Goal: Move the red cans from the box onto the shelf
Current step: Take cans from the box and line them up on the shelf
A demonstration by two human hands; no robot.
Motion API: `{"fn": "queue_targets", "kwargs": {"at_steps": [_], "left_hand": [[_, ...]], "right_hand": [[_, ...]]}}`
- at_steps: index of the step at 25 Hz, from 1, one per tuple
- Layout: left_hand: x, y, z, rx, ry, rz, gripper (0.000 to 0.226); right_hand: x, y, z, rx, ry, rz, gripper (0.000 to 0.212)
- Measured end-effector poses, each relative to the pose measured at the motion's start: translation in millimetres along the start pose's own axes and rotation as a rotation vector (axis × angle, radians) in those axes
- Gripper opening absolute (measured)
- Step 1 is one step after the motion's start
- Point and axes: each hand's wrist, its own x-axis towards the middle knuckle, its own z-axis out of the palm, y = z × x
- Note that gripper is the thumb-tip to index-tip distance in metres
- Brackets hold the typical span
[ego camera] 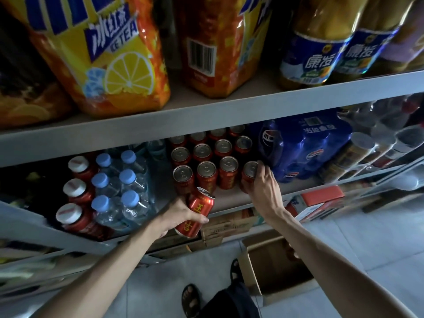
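Several red cans (206,171) with silver tops stand in rows on the middle shelf (231,198). My right hand (261,184) grips a red can (250,169) standing at the right end of the front row, next to a blue pack. My left hand (181,214) holds another red can (197,212) tilted in the air, just in front of the shelf edge and below the front row. The open cardboard box (252,271) sits on the floor below my right forearm; its inside is dark and partly hidden by the arm.
Blue-capped water bottles (124,180) and white-capped red bottles (75,187) stand left of the cans. A blue shrink-wrapped bottle pack (302,148) lies right of them. Iced tea packs (110,53) fill the upper shelf. Flattened cartons (224,226) sit under the shelf. My sandalled feet (190,297) are on the tiled floor.
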Motion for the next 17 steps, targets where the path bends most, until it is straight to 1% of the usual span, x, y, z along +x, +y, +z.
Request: {"fn": "queue_targets", "kwargs": {"at_steps": [3, 6, 9, 12, 14, 16, 17], "left_hand": [[1, -3, -2, -0.031, -0.016, -0.036, 0.065], [1, -5, -4, -0.030, -0.037, -0.029, 0.062], [0, -5, -5, -0.019, -0.057, -0.016, 0.057], [1, -4, -6, -0.012, -0.081, -0.018, 0.056], [2, -4, -6, -0.015, -0.094, -0.020, 0.057], [2, -5, -7, -0.009, -0.090, -0.014, 0.060], [2, -6, -8, -0.007, -0.089, -0.013, 0.060]], "right_hand": [[4, -7, 4, -0.012, -0.028, 0.007, 0.073], [5, -11, 7, -0.058, -0.038, 0.024, 0.068], [5, -10, 7, -0.224, -0.009, 0.031, 0.069], [8, -11, 2, -0.398, 0.009, -0.013, 0.068], [11, -13, -2, -0.399, -0.040, 0.016, 0.062], [10, -15, -3, -0.335, -0.085, 0.048, 0.059], [8, -15, -2, -0.293, -0.076, 0.046, 0.056]]}}
